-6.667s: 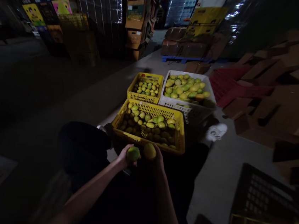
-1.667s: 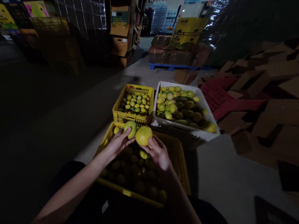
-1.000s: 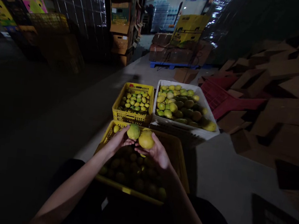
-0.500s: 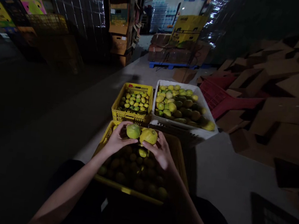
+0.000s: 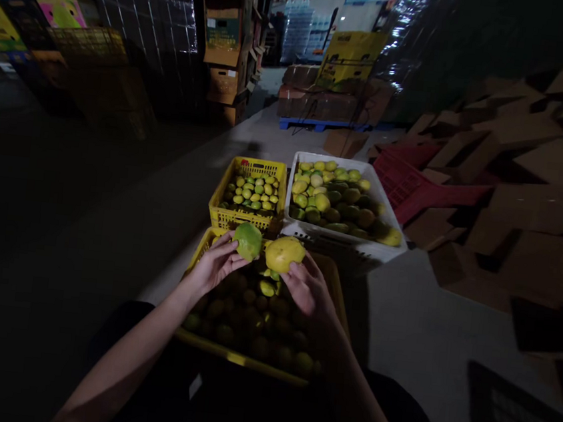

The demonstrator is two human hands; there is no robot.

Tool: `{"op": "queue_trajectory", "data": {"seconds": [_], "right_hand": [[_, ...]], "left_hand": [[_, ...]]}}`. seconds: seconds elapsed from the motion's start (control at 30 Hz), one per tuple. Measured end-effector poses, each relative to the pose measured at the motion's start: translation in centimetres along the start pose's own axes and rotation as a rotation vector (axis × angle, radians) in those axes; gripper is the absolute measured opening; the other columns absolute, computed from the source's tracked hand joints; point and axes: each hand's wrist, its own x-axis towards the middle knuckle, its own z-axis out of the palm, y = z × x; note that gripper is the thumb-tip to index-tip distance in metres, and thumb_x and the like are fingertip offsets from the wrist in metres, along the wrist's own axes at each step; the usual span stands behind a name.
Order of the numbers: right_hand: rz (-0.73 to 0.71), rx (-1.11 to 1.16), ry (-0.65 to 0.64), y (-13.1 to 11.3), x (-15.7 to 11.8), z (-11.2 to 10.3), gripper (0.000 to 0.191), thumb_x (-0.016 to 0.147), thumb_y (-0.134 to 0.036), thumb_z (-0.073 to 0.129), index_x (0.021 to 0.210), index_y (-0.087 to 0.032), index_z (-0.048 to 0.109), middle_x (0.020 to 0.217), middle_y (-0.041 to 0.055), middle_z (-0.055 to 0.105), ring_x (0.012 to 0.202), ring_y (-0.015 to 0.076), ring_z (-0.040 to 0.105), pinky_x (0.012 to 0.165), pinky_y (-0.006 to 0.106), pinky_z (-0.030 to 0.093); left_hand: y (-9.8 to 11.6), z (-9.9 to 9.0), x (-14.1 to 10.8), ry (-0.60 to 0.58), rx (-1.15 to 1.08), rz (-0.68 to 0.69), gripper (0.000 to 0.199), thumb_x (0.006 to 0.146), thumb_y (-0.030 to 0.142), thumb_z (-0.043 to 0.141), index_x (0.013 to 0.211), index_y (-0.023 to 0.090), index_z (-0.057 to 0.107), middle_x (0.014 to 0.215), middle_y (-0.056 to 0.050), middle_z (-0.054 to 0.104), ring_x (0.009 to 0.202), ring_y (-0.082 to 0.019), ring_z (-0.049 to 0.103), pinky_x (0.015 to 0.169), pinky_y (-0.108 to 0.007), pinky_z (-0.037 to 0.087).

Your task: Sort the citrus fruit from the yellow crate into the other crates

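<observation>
Head view, centre: I see green fruit (image 5: 247, 241) in left hand (image 5: 215, 263), yellow fruit (image 5: 284, 254) in right (image 5: 308, 286), above yellow crate (image 5: 240, 359).

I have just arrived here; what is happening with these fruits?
A person's left hand holds a green round fruit and the right hand a yellow oval one, side by side above a large yellow plastic crate of fruit. Beyond stand a smaller yellow crate and a white one, both holding fruit.
</observation>
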Motion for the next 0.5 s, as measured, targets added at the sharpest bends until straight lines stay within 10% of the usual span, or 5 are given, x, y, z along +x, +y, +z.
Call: {"op": "queue_trajectory", "data": {"seconds": [0.5], "right_hand": [[0.254,-0.073,-0.007,0.1,0.3,-1.8,0.044,0.071,-0.058,0.053,0.094,-0.023,0.064,0.086,0.0092,0.07,0.076,0.0244,0.065,0.072,0.04,0.053]], "left_hand": [[-0.2,-0.5,0.5,0.043,0.04,-0.182,0.033,0.081,0.041,0.059,0.101,0.015,0.061,0.09,-0.007,0.07,0.063,-0.014,0.066,0.064,-0.026,0.054]]}}
